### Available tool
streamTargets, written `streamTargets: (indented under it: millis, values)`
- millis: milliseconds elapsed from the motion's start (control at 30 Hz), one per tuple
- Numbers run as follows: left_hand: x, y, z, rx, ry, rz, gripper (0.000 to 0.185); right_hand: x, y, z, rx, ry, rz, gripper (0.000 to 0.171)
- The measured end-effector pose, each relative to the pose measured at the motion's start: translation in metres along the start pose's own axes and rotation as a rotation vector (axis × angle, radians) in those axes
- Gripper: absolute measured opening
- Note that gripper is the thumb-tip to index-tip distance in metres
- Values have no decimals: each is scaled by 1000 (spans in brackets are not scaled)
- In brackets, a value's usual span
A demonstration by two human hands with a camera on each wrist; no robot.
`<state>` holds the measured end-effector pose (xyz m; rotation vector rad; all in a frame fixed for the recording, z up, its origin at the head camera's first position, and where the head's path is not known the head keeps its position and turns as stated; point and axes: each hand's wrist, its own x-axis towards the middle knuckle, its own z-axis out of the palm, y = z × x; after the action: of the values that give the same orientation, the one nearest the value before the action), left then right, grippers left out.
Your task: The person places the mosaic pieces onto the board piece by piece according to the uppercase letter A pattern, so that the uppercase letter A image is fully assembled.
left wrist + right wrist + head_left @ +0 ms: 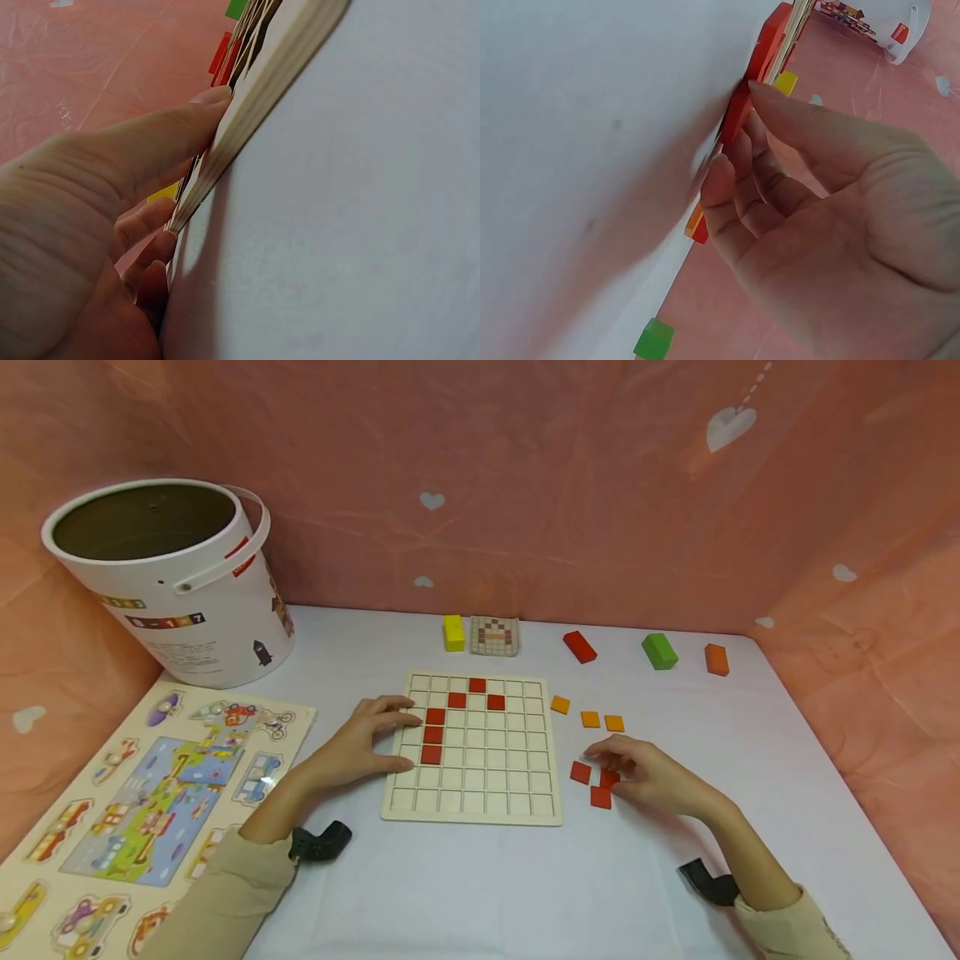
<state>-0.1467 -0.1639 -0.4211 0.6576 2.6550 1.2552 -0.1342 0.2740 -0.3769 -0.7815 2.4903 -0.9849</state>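
A pale square grid board [487,785] lies on the table, with several red tiles [435,735] set in its cells. My left hand [360,735] rests on the board's left edge, thumb and fingers spread; the left wrist view shows the thumb [165,135] touching the board's side [247,112]. To the right of the board, my right hand [648,775] pinches a red tile [739,116] low over the table, partly hidden by the fingers. Two loose red tiles [581,772] lie close by. Three orange tiles [590,719] lie farther back.
A white bucket [217,643] stands back left, behind a picture puzzle board [296,714]. Along the back are a yellow block [453,633], a small pattern card [495,637], a red block [580,647], a green block [660,652] and an orange block [716,660].
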Motion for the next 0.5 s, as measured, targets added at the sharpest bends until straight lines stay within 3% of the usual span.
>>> streamTargets:
  millis: [300,500]
  values:
    - [-1,2,0,-6,1,-4,59,7,-5,-4,-2,26,14,36]
    - [-1,3,-1,-7,-1,0,59,34,-11,-15,41,55,17,24]
